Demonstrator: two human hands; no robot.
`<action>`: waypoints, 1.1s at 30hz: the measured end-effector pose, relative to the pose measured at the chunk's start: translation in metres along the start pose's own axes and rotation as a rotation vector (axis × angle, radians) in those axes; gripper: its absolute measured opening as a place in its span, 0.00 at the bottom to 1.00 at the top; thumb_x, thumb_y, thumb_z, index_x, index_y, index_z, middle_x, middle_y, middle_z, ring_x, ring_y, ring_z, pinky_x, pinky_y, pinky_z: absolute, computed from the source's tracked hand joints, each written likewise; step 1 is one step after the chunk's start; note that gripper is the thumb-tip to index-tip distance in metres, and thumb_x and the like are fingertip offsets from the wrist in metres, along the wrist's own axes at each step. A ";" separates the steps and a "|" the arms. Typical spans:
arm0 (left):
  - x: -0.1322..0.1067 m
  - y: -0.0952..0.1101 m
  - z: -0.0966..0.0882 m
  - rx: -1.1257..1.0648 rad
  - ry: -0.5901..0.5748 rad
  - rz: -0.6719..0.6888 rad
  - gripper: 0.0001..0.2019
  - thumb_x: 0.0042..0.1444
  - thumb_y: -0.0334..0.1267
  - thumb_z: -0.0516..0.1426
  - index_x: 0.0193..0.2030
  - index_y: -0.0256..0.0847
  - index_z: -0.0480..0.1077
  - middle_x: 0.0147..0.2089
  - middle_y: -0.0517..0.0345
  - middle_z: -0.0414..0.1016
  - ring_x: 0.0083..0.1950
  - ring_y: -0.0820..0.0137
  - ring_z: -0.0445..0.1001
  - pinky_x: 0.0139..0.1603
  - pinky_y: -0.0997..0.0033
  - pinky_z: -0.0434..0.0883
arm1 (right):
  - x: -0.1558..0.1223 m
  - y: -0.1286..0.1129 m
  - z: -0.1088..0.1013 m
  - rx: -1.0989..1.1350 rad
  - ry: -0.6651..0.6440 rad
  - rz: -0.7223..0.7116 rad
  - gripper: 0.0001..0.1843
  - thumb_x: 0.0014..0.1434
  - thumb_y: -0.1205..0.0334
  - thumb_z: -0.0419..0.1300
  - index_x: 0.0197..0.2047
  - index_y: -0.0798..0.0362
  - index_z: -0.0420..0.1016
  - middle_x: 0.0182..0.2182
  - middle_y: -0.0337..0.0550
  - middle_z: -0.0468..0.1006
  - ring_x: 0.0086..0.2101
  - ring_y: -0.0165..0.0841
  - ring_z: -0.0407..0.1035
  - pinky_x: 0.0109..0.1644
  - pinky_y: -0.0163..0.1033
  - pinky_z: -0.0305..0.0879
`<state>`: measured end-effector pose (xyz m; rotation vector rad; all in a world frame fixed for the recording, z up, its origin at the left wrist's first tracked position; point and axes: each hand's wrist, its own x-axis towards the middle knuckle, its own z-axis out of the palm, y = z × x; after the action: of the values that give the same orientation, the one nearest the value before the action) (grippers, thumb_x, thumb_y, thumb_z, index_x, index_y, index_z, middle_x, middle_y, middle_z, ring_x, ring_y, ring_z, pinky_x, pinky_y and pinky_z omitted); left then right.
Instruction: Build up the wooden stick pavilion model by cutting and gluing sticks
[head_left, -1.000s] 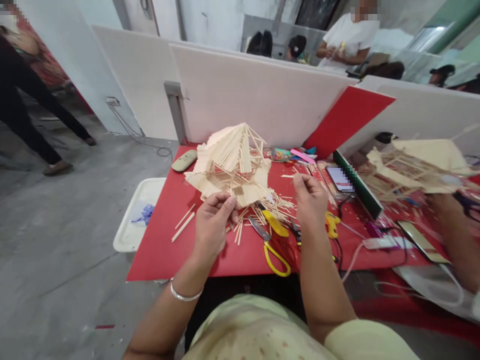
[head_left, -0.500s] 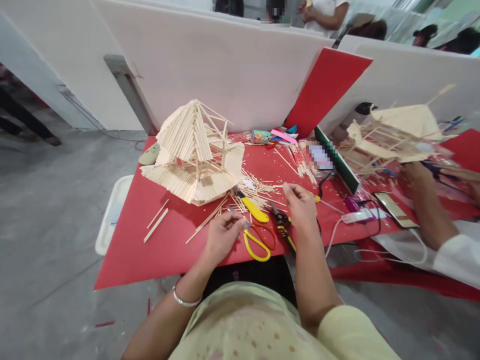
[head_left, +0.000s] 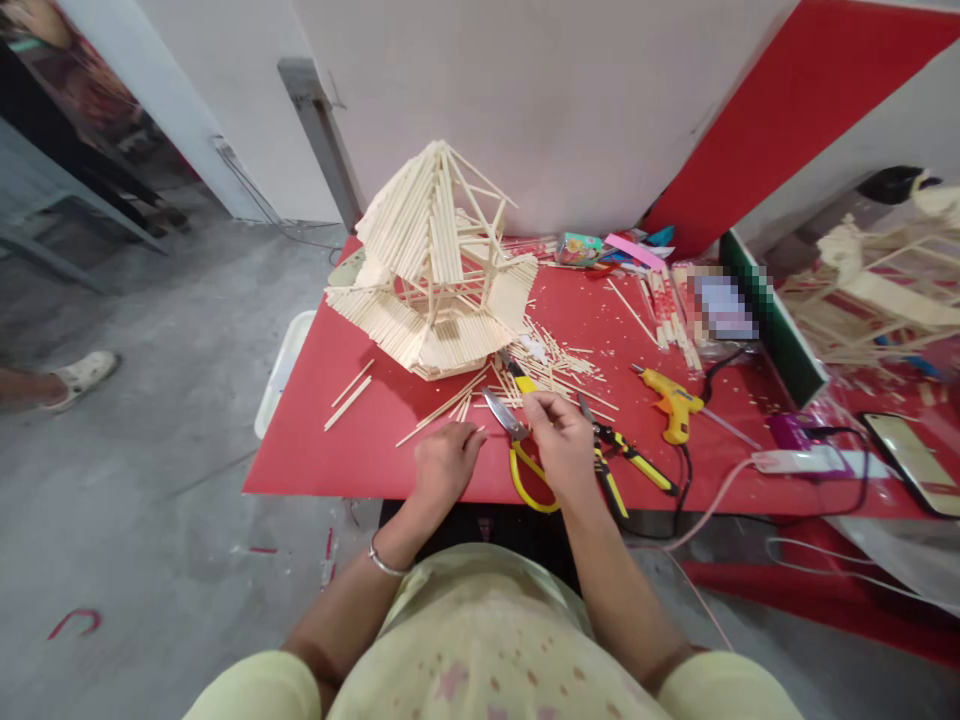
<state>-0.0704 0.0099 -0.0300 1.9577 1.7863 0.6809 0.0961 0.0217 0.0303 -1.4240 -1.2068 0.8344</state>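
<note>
The right hand (head_left: 564, 442), fingers curled, has come in close to the left hand (head_left: 442, 465), fingers also bent; I cannot tell whether either grips anything. Both now sit around the scissors (head_left: 511, 421), just short of the stick house (head_left: 431, 252) on the counter (head_left: 360, 460), leaving the glue gun (head_left: 676, 404) uncovered.

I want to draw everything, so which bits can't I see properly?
All in the head view:
- Scissors: the right hand covers part of the handles.
- Whether the left hand holds anything: too small to tell at the fingertips.
- White tray: mostly hidden by the red table.
- Greenish object: partly behind the stick house.
- Other stick model: cut off by the right edge.
</note>
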 end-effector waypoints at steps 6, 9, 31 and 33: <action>-0.019 -0.007 -0.022 -0.016 0.066 -0.092 0.11 0.62 0.43 0.55 0.37 0.45 0.79 0.36 0.53 0.80 0.36 0.66 0.74 0.35 0.71 0.60 | -0.021 0.017 0.011 -0.453 -0.108 -0.366 0.13 0.66 0.55 0.55 0.40 0.50 0.78 0.37 0.44 0.79 0.40 0.34 0.70 0.49 0.41 0.64; -0.024 -0.015 -0.029 0.037 0.090 -0.135 0.10 0.62 0.40 0.55 0.36 0.45 0.79 0.36 0.54 0.78 0.36 0.67 0.73 0.34 0.71 0.59 | -0.025 0.029 0.011 -0.628 -0.171 -0.323 0.14 0.67 0.53 0.53 0.39 0.50 0.77 0.36 0.43 0.78 0.40 0.35 0.70 0.47 0.39 0.63; -0.011 -0.021 -0.027 -0.043 0.133 -0.048 0.10 0.63 0.37 0.54 0.39 0.44 0.78 0.39 0.55 0.77 0.36 0.71 0.73 0.36 0.74 0.63 | 0.021 0.029 0.030 -0.994 -0.633 -0.478 0.09 0.65 0.58 0.57 0.37 0.49 0.77 0.37 0.44 0.74 0.42 0.36 0.67 0.42 0.39 0.58; -0.008 -0.019 -0.032 -0.133 0.140 -0.057 0.10 0.62 0.36 0.54 0.38 0.43 0.78 0.38 0.56 0.77 0.34 0.72 0.72 0.36 0.74 0.63 | 0.021 0.028 0.031 -0.997 -0.615 -0.503 0.09 0.67 0.60 0.55 0.38 0.51 0.75 0.39 0.46 0.74 0.43 0.37 0.67 0.43 0.39 0.59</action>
<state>-0.1053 0.0026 -0.0166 1.8046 1.8194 0.9129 0.0785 0.0514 -0.0011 -1.5020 -2.5613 0.2794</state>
